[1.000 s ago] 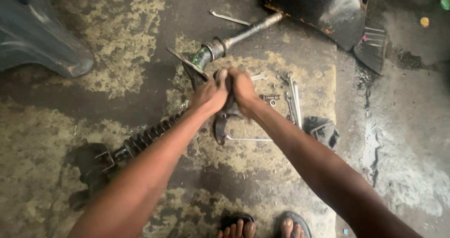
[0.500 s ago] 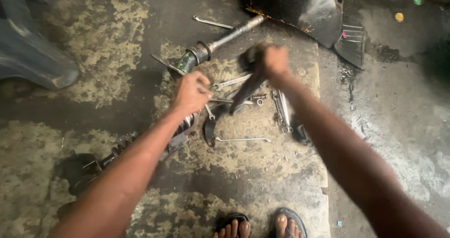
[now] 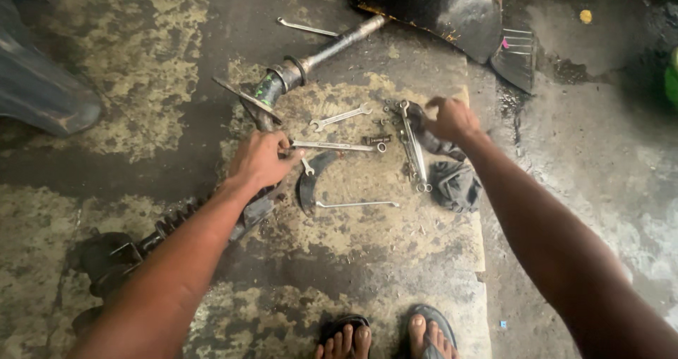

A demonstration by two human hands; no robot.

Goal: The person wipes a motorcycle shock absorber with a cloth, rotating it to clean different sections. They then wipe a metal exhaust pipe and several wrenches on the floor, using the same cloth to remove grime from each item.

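Two bare hands are recorded over a stained concrete floor (image 3: 141,62). At centre left of the frame, the left hand (image 3: 260,160) is curled down onto the long axle shaft (image 3: 282,80), fingers closed over it where it passes beneath the palm; the shaft runs diagonally from its coil spring (image 3: 173,219) at lower left to its slim rod end at upper centre. At centre right, the right hand (image 3: 452,119) is closed loosely on a dark rag (image 3: 455,182), fingers bunched at the rag's upper end; whether anything else is pinched cannot be told.

Between the hands, laid on a worn board (image 3: 395,239), are listed:
- one long spanner (image 3: 335,145), its near end touching the left fingertips;
- one open-ended spanner (image 3: 341,116), just above it;
- one cluster of spanners (image 3: 413,147), lying upright in the frame beside the rag;
- one thin rod (image 3: 357,204), below the long spanner;
- one dark curved plate (image 3: 311,182), between rod and left hand.

One further spanner (image 3: 307,27) is noted at upper centre, near a black body panel (image 3: 438,6). Two sandalled feet (image 3: 385,338) are shown at the bottom edge.
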